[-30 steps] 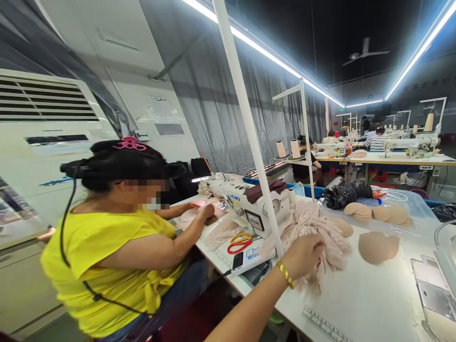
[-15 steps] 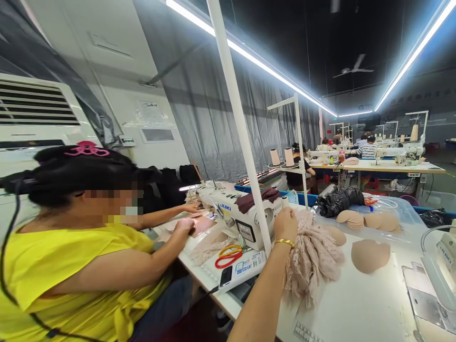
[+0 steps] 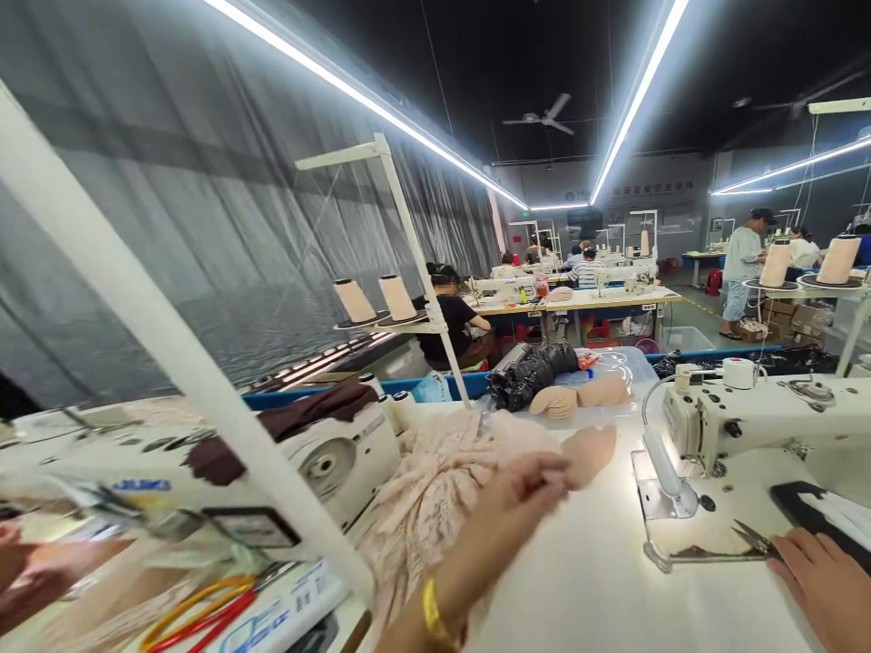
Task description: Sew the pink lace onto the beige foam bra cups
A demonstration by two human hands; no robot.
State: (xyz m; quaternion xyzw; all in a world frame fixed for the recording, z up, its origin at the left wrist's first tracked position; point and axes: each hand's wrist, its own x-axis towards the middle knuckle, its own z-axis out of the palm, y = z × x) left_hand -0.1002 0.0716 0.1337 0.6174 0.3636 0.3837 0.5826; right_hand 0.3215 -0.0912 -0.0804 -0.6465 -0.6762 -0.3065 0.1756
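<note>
Left hand (image 3: 527, 490) moved from lace fabric (image 3: 435, 490) to beige pad (image 3: 593, 453)

It is half-curled and blurred beside the pad on the white table (image 3: 564, 580); whether it grips anything cannot be told. The right hand (image 3: 820, 567), newly in view, covers the handles of small scissors (image 3: 750, 539), grip unclear, near a sewing machine (image 3: 768, 422). Beyond, a person (image 3: 455, 325) sits beneath strip lights (image 3: 641, 91).
</note>
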